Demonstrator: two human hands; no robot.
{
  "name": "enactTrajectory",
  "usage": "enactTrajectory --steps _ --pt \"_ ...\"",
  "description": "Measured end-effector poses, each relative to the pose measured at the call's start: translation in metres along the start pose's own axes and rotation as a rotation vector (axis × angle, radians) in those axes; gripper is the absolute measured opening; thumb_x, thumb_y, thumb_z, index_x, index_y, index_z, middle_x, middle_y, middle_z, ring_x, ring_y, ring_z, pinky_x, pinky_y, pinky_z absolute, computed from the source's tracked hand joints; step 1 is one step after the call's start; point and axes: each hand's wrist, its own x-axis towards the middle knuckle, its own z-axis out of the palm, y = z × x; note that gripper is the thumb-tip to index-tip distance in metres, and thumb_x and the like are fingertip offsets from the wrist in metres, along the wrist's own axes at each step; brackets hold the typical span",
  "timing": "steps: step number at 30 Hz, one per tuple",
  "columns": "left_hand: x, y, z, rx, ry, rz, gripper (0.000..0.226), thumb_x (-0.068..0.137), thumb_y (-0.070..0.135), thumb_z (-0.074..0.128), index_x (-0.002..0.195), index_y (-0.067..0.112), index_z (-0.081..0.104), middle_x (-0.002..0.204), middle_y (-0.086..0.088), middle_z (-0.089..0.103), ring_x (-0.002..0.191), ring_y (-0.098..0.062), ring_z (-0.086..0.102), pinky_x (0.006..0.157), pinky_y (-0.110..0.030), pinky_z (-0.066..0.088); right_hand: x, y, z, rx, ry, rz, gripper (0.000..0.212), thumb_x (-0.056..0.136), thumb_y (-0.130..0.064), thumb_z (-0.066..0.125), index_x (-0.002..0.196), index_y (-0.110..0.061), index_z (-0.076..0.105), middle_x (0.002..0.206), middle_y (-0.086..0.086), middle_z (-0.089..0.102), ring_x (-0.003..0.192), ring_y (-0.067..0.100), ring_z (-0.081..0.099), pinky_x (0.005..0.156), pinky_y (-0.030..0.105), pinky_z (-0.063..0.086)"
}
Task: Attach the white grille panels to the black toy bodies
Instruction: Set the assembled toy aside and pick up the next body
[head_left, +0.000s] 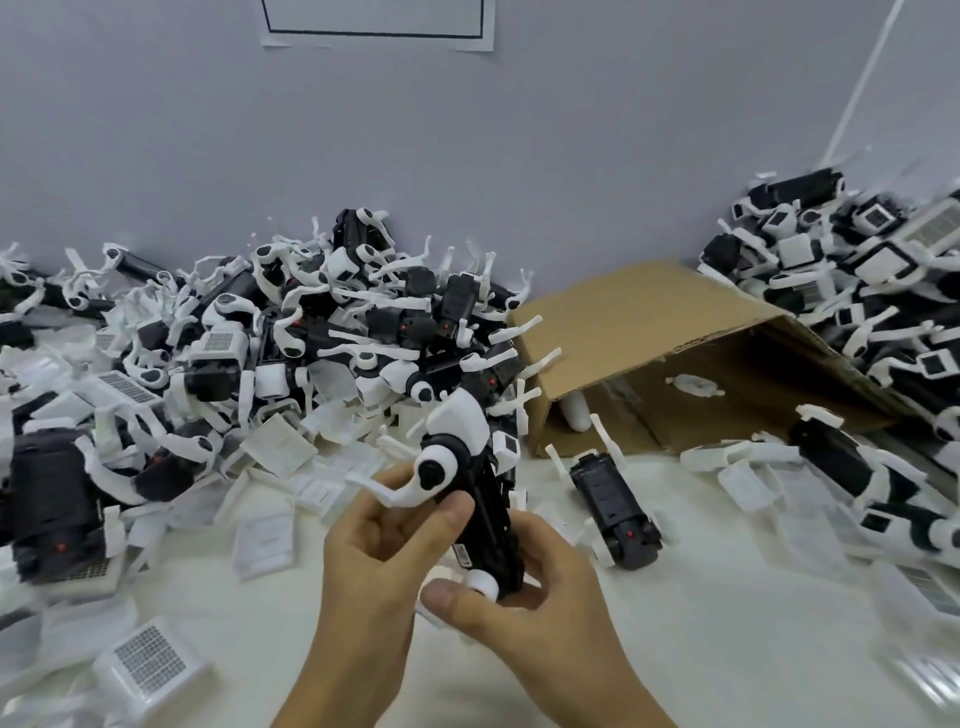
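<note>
A: Item one, held toy (483, 499)?
B: Black body, upright and tilted, raised above the table (701, 623) at centre. White shell at its top, white arm with a black-centred round joint at its upper left, white wheel at its lower end.

A: Hands?
B: Left hand (384, 540) curls round the toy's middle from the left, fingertips on the black side. Right hand (524, 587) grips the lower end, thumb against the white wheel.

A: Item two?
B: Second toy (613, 512), black, lying on the table just right of the hands, white arms pointing away.

A: Grilles?
B: One grille (148, 660) near the lower left, mesh face up. More white panels scattered flat between it and the pile.

A: Stock?
B: Left pile (311, 332) of black-and-white toys against the wall. Right pile (852, 270) in the far right corner.

A: Container?
B: Box (649, 322), cardboard, on its side between the piles, mouth facing the viewer, a few white parts inside.

A: Backdrop?
B: Grey wall (571, 156) with a taped sheet (376, 21) at top.
</note>
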Motion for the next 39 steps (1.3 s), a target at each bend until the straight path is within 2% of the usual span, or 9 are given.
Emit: enactTrajectory --steps 5,9,15,18,22,24,26,30,39 --pt "-0.002 0.002 0.002 0.061 -0.088 0.008 0.046 0.051 0.035 0.087 0.093 0.017 0.08 0.101 -0.015 0.077 0.098 -0.03 0.075 0.083 -0.042 0.058 -0.001 -0.003 -0.004 -0.132 0.034 -0.108 0.058 0.055 -0.061 0.087 0.108 -0.048 0.068 0.1 -0.014 0.076 0.097 0.006 0.071 0.081 0.019 0.054" --pt "0.0 0.004 -0.004 0.112 -0.188 0.015 0.046 0.054 0.032 0.087 0.096 0.015 0.081 0.101 -0.014 0.078 0.097 -0.027 0.075 0.075 -0.027 0.06 0.0 -0.003 -0.005 -0.117 -0.059 -0.093 0.066 0.06 -0.052 0.091 0.12 -0.046 0.064 0.114 -0.013 0.073 0.108 0.008 0.068 0.088 0.023 0.054" --pt "0.004 0.017 -0.011 0.188 -0.332 0.07 0.037 0.063 0.028 0.087 0.098 0.019 0.08 0.103 -0.01 0.078 0.101 -0.026 0.074 0.081 -0.026 0.058 0.001 -0.005 -0.007 -0.273 -0.002 -0.178 0.053 0.067 -0.053 0.088 0.114 -0.042 0.068 0.107 -0.014 0.074 0.106 0.009 0.068 0.091 0.032 0.051" --pt "0.003 0.019 -0.014 0.262 -0.324 0.124 0.033 0.065 0.032 0.086 0.096 0.024 0.08 0.098 -0.006 0.079 0.099 -0.023 0.074 0.081 -0.027 0.058 0.005 -0.003 -0.013 -0.286 -0.078 -0.136 0.066 0.064 -0.053 0.089 0.124 -0.046 0.063 0.118 -0.019 0.07 0.115 0.002 0.062 0.101 0.038 0.047" --pt "0.001 0.013 -0.017 0.63 -0.219 0.444 0.041 0.076 0.023 0.083 0.11 0.042 0.07 0.106 0.012 0.075 0.1 -0.009 0.07 0.081 -0.02 0.055 0.005 0.002 -0.016 -0.238 -0.084 -0.123 0.105 0.057 -0.05 0.091 0.146 -0.058 0.034 0.147 -0.034 0.043 0.133 -0.01 0.044 0.104 0.02 0.046" --pt "0.006 0.011 -0.024 0.974 -0.185 0.752 0.044 0.081 0.021 0.07 0.124 0.028 0.067 0.116 0.011 0.072 0.107 -0.009 0.065 0.087 -0.025 0.051 0.006 0.003 -0.017 -0.196 -0.051 -0.191 0.101 0.061 -0.048 0.089 0.142 -0.066 0.032 0.147 -0.038 0.04 0.132 -0.013 0.043 0.097 0.009 0.046" --pt "0.009 0.008 -0.027 1.174 -0.212 0.89 0.048 0.078 0.019 0.059 0.124 0.009 0.068 0.116 -0.001 0.071 0.107 -0.016 0.062 0.088 -0.033 0.05 0.006 0.004 -0.017 -0.194 -0.049 -0.261 0.093 0.064 -0.048 0.089 0.14 -0.064 0.037 0.144 -0.034 0.047 0.132 -0.009 0.048 0.099 0.016 0.048" --pt "0.005 0.006 -0.023 1.225 -0.35 0.86 0.056 0.068 0.005 0.053 0.121 0.006 0.07 0.116 0.0 0.072 0.107 -0.016 0.065 0.086 -0.032 0.053 0.005 0.005 -0.016 -0.166 -0.056 -0.325 0.079 0.068 -0.036 0.091 0.135 -0.051 0.052 0.133 -0.019 0.063 0.124 0.004 0.06 0.1 0.021 0.051" --pt "0.006 0.007 -0.026 1.252 -0.442 0.801 0.062 0.059 0.004 0.07 0.121 0.009 0.071 0.119 0.005 0.073 0.111 -0.009 0.061 0.09 -0.027 0.046 0.007 -0.002 -0.019 -0.384 0.047 -0.506 0.069 0.067 -0.052 0.088 0.127 -0.029 0.061 0.119 -0.015 0.065 0.114 0.006 0.063 0.089 0.01 0.047"
